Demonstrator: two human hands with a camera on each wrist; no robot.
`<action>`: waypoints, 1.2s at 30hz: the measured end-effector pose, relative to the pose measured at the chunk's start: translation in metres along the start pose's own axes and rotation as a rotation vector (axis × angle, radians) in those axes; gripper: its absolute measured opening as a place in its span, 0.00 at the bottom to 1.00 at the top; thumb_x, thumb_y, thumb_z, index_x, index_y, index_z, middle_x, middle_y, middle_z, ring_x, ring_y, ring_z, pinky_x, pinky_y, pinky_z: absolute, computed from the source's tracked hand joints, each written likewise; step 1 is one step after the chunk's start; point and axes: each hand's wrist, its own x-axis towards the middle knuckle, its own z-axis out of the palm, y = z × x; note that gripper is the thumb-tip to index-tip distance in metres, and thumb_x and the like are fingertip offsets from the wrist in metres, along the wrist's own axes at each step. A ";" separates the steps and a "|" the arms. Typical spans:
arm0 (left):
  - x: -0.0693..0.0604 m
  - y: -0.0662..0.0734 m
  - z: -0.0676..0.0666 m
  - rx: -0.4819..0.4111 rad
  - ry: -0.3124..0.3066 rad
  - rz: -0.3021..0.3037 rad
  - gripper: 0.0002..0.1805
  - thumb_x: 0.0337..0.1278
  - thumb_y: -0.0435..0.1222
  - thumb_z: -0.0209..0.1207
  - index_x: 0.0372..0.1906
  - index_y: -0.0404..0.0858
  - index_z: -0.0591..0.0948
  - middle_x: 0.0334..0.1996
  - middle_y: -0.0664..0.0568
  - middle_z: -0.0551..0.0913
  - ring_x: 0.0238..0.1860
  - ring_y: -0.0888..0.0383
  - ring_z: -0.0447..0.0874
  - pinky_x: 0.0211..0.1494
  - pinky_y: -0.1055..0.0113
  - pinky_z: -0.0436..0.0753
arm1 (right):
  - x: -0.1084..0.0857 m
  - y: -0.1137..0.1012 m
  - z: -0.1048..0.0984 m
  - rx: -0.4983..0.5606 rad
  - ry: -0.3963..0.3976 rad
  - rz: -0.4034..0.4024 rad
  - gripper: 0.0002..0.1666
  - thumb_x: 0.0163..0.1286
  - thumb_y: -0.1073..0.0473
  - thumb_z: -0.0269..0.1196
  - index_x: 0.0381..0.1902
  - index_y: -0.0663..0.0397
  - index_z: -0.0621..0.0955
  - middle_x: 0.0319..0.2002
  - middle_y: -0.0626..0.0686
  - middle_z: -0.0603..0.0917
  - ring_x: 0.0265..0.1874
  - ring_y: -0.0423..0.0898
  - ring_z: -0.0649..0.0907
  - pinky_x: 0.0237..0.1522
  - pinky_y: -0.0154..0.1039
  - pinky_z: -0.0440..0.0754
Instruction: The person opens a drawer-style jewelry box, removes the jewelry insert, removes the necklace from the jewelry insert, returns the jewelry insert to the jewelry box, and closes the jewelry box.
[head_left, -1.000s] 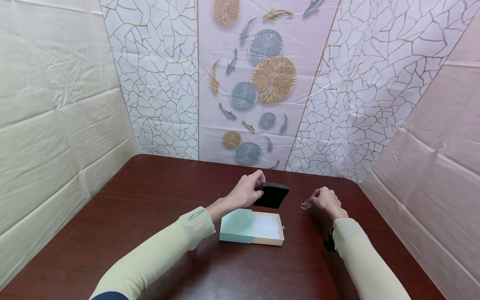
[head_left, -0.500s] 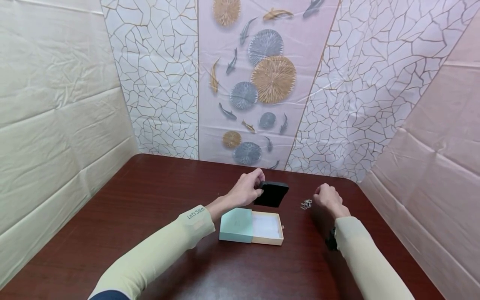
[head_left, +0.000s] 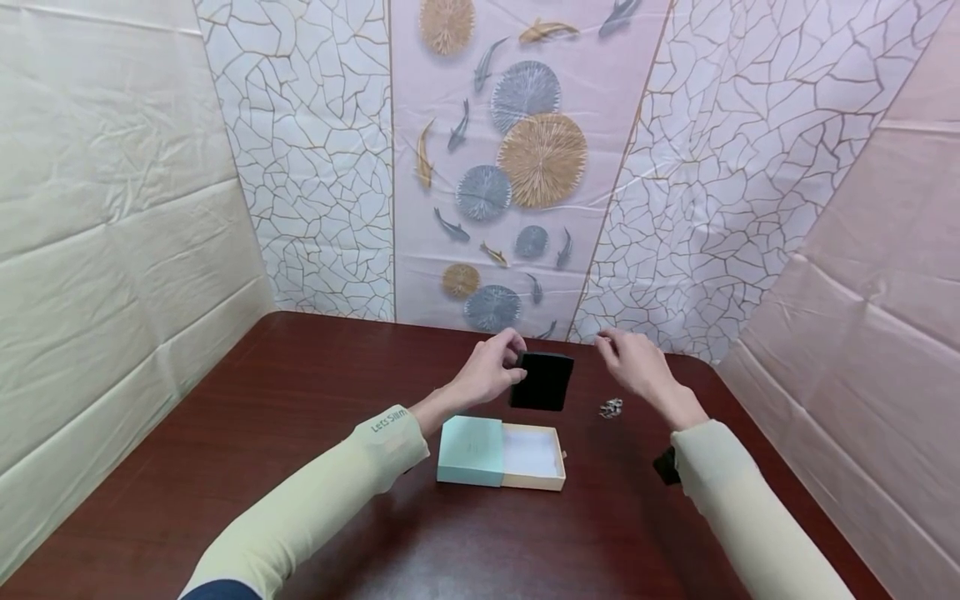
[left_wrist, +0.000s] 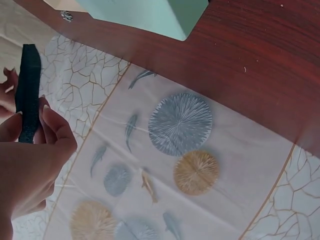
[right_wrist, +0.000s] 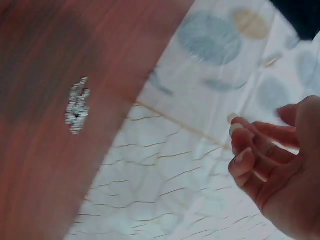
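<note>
- Head view: my left hand pinches the black pad by its left edge, facing me more squarely than half a second ago.
- Below, the mint box sits unmoved on the bench, its cream drawer partly out.
- Silvery trinkets lie farther right, where they were.
- My right hand, earlier just beside them, has risen leftward, fingers loosely bent around nothing.

The left wrist view crops the box, the right wrist view the pad; the silvery pile is too small to identify.
</note>
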 end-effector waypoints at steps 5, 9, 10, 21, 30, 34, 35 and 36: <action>0.001 -0.004 -0.003 -0.098 0.000 -0.074 0.15 0.58 0.31 0.63 0.50 0.39 0.76 0.49 0.44 0.83 0.45 0.51 0.84 0.45 0.62 0.82 | -0.004 -0.028 -0.008 -0.022 -0.090 -0.055 0.39 0.73 0.32 0.42 0.66 0.55 0.72 0.60 0.60 0.79 0.57 0.63 0.78 0.54 0.61 0.74; 0.002 -0.007 -0.006 -0.210 0.001 -0.127 0.15 0.58 0.30 0.62 0.50 0.37 0.76 0.42 0.40 0.85 0.36 0.49 0.85 0.36 0.66 0.82 | -0.009 -0.047 -0.009 -0.119 -0.106 -0.129 0.50 0.63 0.21 0.48 0.71 0.49 0.66 0.65 0.57 0.73 0.56 0.62 0.79 0.49 0.60 0.77; 0.002 -0.007 -0.007 -0.238 0.001 -0.144 0.15 0.58 0.30 0.62 0.50 0.37 0.76 0.41 0.39 0.86 0.34 0.50 0.85 0.35 0.66 0.82 | -0.010 -0.050 -0.009 -0.146 -0.097 -0.171 0.53 0.60 0.20 0.50 0.71 0.49 0.66 0.65 0.57 0.73 0.56 0.61 0.79 0.48 0.59 0.78; 0.003 -0.012 -0.011 -0.391 -0.006 -0.264 0.15 0.59 0.30 0.61 0.51 0.34 0.75 0.44 0.39 0.85 0.36 0.56 0.84 0.42 0.59 0.84 | -0.012 -0.067 0.005 -0.250 0.012 -0.496 0.55 0.48 0.29 0.68 0.66 0.57 0.71 0.58 0.54 0.78 0.56 0.53 0.73 0.57 0.53 0.71; 0.002 -0.015 -0.013 -0.399 -0.048 -0.261 0.19 0.61 0.35 0.61 0.55 0.34 0.73 0.46 0.38 0.84 0.36 0.55 0.84 0.41 0.61 0.84 | -0.012 -0.071 0.006 -0.283 0.010 -0.514 0.54 0.45 0.35 0.72 0.64 0.61 0.72 0.57 0.55 0.78 0.54 0.54 0.75 0.58 0.51 0.73; -0.004 -0.019 -0.018 -0.274 -0.148 -0.287 0.35 0.61 0.52 0.59 0.66 0.37 0.66 0.54 0.41 0.80 0.48 0.51 0.83 0.49 0.59 0.81 | -0.013 -0.070 0.006 -0.288 -0.022 -0.499 0.54 0.44 0.37 0.73 0.63 0.62 0.72 0.56 0.57 0.78 0.54 0.55 0.75 0.58 0.53 0.73; -0.006 -0.020 -0.020 -0.226 -0.182 -0.291 0.39 0.60 0.56 0.58 0.68 0.37 0.64 0.56 0.41 0.79 0.52 0.50 0.82 0.52 0.58 0.80 | -0.013 -0.069 0.006 -0.291 -0.035 -0.492 0.54 0.44 0.37 0.73 0.63 0.62 0.73 0.56 0.57 0.78 0.53 0.55 0.75 0.57 0.53 0.74; -0.009 -0.021 -0.021 -0.174 -0.218 -0.293 0.42 0.58 0.59 0.59 0.69 0.38 0.63 0.58 0.41 0.78 0.55 0.49 0.80 0.55 0.57 0.79 | -0.014 -0.069 0.006 -0.292 -0.053 -0.483 0.53 0.43 0.37 0.74 0.63 0.62 0.73 0.55 0.57 0.78 0.53 0.55 0.75 0.56 0.53 0.74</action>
